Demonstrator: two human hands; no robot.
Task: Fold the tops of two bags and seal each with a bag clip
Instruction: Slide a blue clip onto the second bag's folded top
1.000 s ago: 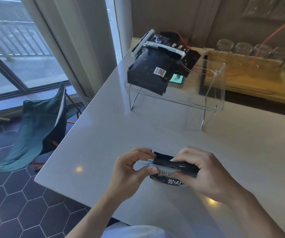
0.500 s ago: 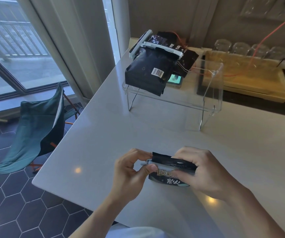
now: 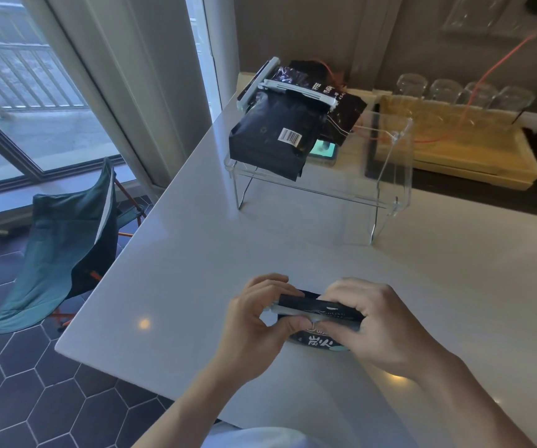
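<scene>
A small black bag with white characters lies on the white table near its front edge, its top folded over. A pale bag clip runs along the fold. My left hand pinches the clip's left end and the fold. My right hand presses on the fold and the clip's right part, hiding most of both. On the clear stand at the back lies a larger black bag with a barcode, sealed by a white clip. Another black bag lies behind it.
A phone with a lit screen lies under the bags on the stand. A wooden tray with several upturned glasses and an orange cable stands at the back right. Left of the table's edge, a green folding chair stands on the tiled floor.
My hands have drawn closer together on the folded top, and my left thumb has slid right along the clip. The view has shifted slightly.
</scene>
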